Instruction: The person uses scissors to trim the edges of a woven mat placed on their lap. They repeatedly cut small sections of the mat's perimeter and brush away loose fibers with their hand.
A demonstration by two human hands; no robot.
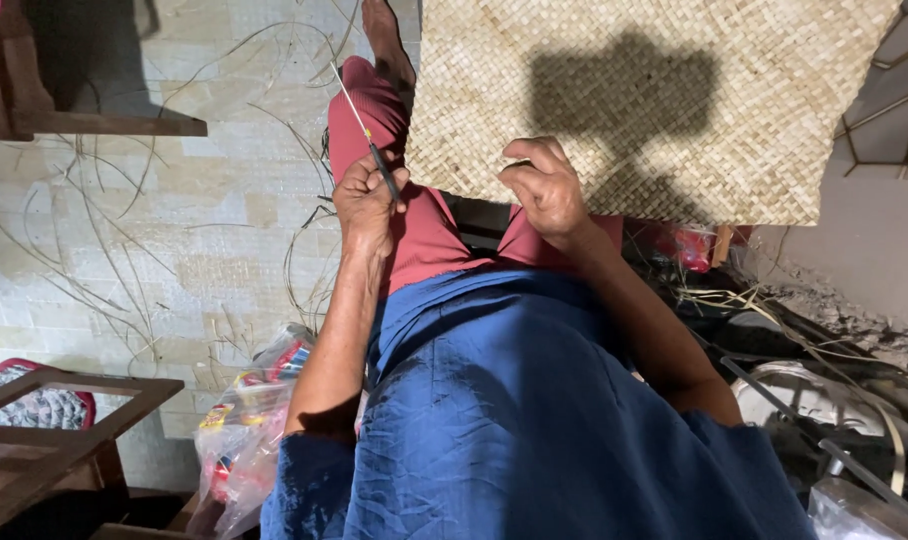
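Note:
My left hand [366, 198] is closed around a thin tool with a dark handle [383, 172] and a pale slender shaft that points up and left. My right hand [544, 188] pinches the near edge of a large woven straw mat [674, 60], fingers curled on its border. The mat lies over my lap and outstretched leg in red trousers [429, 235]. My bare foot [384, 40] shows beyond the mat's left edge. A blue garment [514, 400] covers my body below.
Loose straw strands [124, 250] lie scattered over the tiled floor. A clear plastic bag [249, 420] with colourful contents sits by my left elbow. A wooden frame [64, 440] is at lower left, a wooden stool [94, 120] at upper left, and metal clutter [824, 400] at right.

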